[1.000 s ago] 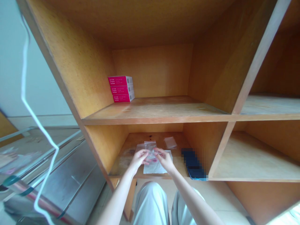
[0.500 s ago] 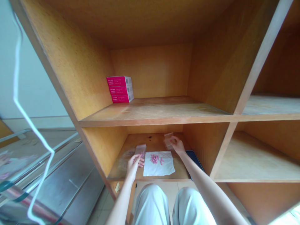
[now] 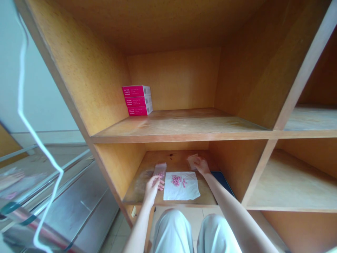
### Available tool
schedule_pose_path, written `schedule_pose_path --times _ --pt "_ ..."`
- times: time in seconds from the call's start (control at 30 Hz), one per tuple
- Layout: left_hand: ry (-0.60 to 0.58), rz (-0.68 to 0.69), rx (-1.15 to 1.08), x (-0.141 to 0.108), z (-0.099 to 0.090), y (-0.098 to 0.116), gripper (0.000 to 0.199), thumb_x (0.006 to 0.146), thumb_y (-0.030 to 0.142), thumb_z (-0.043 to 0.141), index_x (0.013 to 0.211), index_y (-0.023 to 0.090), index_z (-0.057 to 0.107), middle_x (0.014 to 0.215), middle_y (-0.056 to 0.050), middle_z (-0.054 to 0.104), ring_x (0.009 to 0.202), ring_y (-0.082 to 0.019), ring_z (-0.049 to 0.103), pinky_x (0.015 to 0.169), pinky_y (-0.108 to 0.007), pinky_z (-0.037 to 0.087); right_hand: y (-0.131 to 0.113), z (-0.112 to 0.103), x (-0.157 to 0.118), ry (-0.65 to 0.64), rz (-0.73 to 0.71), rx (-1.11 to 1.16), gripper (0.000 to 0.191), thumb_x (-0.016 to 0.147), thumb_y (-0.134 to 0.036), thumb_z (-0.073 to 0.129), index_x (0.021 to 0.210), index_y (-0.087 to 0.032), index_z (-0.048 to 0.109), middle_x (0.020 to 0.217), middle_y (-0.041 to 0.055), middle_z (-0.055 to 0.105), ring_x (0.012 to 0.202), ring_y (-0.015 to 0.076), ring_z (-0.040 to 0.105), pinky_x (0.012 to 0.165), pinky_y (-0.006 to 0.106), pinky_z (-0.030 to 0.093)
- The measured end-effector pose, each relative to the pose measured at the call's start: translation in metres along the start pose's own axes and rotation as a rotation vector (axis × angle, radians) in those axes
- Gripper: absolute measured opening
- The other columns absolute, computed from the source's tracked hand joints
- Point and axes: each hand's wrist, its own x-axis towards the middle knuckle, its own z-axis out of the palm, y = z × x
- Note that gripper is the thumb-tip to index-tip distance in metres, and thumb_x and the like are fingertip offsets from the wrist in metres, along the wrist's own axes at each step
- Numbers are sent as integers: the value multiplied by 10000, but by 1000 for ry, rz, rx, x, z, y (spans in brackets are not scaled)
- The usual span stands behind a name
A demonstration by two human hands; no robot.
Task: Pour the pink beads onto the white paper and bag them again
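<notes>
On the lower shelf lies a white cloth (image 3: 168, 191) with a loose cluster of pink beads (image 3: 176, 181) on it. Left of the cloth, my left hand (image 3: 153, 187) is at the near end of a clear zip bag (image 3: 160, 169) that has pink beads inside. Its fingers are curled, and how firmly they grip the bag is hard to make out. Behind the cloth's right corner, my right hand (image 3: 201, 165) pinches a second clear plastic bag (image 3: 192, 161), which looks flat and is slightly blurred.
A dark flat object (image 3: 223, 181) lies under my right forearm by the compartment's right wall. Three pink boxes (image 3: 136, 101) are stacked on the shelf above. At the left hangs a white cable (image 3: 39, 140) beside grey metal panels (image 3: 79, 207).
The clear bag in my right hand has tilted and dropped slightly towards the shelf. My left hand stays by the beaded bag. The whole view has shifted a little.
</notes>
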Motion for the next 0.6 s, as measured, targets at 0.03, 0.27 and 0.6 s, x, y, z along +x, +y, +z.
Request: schedule_pose_path --times 0.03,0.27,0.6 --pt "-3 1 3 0 0 0 336 690 420 571 863 131 558 661 -32 626 502 -118 574 481 -231 445 -1 0 -1 -21 -2 -46 247 628 -169 560 861 -131 629 899 104 638 909 232 553 839 318 393" --pt "-21 1 4 0 -1 -2 326 697 412 561 876 139 560 667 -26 626 503 -116 575 487 -231 441 -8 5 -9 -71 45 -178 270 705 -133 489 937 -61 608 1035 160 590 1060 231 454 940 263 290" --pt "-19 1 -9 0 -1 -1 329 703 394 562 893 125 552 666 -31 621 499 -116 573 475 -226 440 -17 5 -12 -33 94 -247 301 727 -159 473 990 -67 587 1073 181 566 1080 262 459 912 313 323"
